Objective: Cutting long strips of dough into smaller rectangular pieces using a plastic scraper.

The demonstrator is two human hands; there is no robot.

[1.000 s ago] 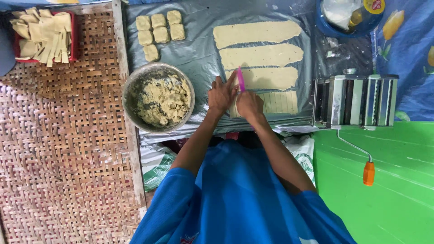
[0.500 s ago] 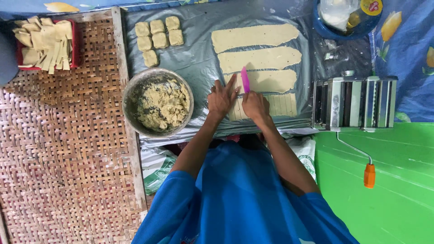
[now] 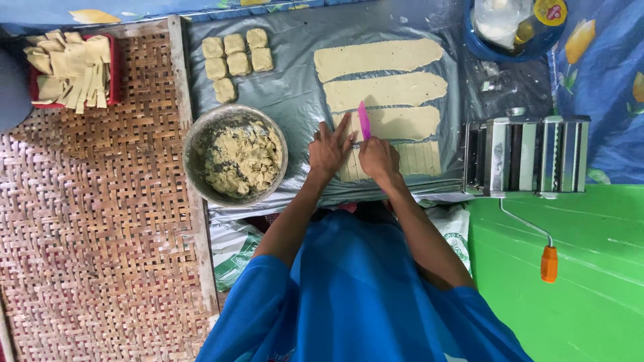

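Right hand (image 3: 379, 157) fist-closed around pink plastic knife (image 3: 363, 119) | left hand (image 3: 329, 149) fingers spread flat on pale scored dough strip (image 3: 409, 159), centre mat | blade edge hidden | dented metal bowl (image 3: 235, 155) at 9 o'clock.

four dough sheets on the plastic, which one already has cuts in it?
The nearest sheet, the bottom one of the four, under both hands: it shows crosswise cut lines. The right hand holds a pink knife over it; the left hand presses beside. The three beyond look uncut.

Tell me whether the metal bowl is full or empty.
Partly full: the metal bowl holds a crumbly tan dough mass, with bare smeared wall showing on its left side.
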